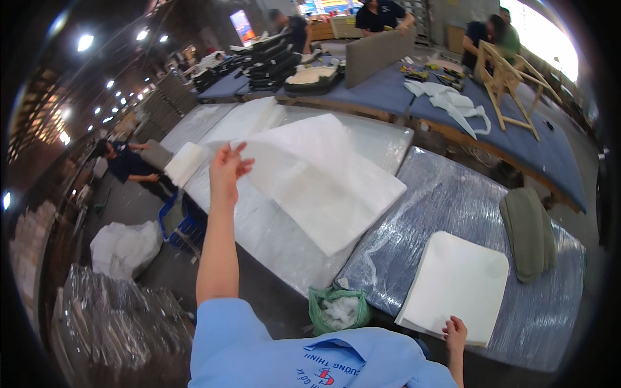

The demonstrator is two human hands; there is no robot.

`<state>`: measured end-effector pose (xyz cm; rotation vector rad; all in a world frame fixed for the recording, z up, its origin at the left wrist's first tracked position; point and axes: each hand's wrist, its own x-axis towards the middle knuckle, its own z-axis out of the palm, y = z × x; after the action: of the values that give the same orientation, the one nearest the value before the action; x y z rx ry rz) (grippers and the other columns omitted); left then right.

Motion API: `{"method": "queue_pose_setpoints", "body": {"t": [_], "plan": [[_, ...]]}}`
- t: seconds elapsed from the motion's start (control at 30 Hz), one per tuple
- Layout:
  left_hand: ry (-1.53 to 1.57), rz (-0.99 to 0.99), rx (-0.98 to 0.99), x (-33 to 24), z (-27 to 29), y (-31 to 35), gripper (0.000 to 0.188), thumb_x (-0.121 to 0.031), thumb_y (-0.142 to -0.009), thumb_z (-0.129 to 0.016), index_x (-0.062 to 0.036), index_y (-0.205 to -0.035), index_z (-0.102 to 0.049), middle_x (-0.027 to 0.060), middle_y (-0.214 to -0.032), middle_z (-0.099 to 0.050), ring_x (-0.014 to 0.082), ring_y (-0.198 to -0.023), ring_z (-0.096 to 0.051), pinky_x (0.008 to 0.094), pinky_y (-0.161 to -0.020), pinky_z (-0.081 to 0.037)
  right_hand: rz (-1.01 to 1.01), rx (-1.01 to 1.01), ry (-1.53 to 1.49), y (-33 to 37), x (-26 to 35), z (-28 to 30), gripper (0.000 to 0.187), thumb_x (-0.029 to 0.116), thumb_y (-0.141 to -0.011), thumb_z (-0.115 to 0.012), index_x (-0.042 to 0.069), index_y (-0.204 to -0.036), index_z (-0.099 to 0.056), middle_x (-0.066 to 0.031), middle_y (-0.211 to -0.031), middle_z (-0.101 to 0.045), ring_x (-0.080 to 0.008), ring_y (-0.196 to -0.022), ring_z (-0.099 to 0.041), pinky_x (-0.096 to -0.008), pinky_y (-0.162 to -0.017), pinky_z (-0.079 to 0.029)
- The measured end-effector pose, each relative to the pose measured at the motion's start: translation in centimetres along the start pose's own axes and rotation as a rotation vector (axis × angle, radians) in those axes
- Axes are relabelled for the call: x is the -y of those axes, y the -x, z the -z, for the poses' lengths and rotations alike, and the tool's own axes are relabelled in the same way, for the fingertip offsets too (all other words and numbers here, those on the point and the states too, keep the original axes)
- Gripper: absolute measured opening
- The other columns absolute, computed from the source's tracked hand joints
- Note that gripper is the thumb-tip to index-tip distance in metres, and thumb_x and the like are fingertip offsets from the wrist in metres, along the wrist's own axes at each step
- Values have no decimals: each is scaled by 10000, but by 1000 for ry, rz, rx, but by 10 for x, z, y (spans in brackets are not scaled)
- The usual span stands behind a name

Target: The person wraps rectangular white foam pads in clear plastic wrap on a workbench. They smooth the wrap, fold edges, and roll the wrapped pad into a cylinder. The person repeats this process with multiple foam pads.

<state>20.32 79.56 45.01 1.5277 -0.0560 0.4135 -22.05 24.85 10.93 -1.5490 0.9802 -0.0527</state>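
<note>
My left hand [229, 171] is raised over the left table, its fingers apart, beside a thin white sheet [330, 187]. The sheet's upper part is lifted and blurred, while its near corner hangs toward the table. Whether the fingertips touch the sheet is hard to see. On the right table, a stack of white rounded-corner sheets [462, 281] lies on a plastic-wrapped surface. At the stack's near edge is my right hand [455, 333], fingers loosely bent and apart, holding nothing visible. More white sheets [242, 123] are piled at the far left of the table.
The wrapped table [414, 194] carries a folded olive cloth [527, 233]. Below, a green bag of white scraps [338, 310] stands between the tables. At left are a blue crate [183, 223] and a white sack [126, 249]. Co-workers stand around blue tables [381, 90] with a wooden frame [511, 84].
</note>
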Motion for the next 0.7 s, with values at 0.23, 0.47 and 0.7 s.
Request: {"method": "queue_pose_setpoints", "body": {"t": [0.23, 0.47, 0.7], "plan": [[-737, -443, -176, -9, -65, 251, 195, 37, -823, -681, -28, -1002, -720, 104, -861, -720, 170, -720, -684, 306, -702, -546, 496, 987, 245, -12, 106, -136, 469, 166, -974, -743, 51, -1415, -631, -135, -1306, -709, -222, -1170, -684, -329, -1005, -541], [-974, -508, -247, -37, -148, 437, 186, -15, -724, -732, -101, -888, -724, 56, -862, -639, 271, -790, -570, 415, -742, -433, 1023, 1365, 255, 130, 142, -183, 561, 227, -914, -767, 38, -1409, -583, -187, -1359, -644, -306, -1268, -629, -393, -1056, -503], [-930, -367, -174, -56, -162, 542, 170, -65, -777, -761, -97, -943, -740, 78, -978, -676, 301, -932, -617, 440, -885, -475, 1045, 1482, 139, 170, 82, -158, 413, 166, -923, -737, 33, -1299, -629, -158, -1265, -680, -289, -1210, -651, -381, -1016, -508]]}}
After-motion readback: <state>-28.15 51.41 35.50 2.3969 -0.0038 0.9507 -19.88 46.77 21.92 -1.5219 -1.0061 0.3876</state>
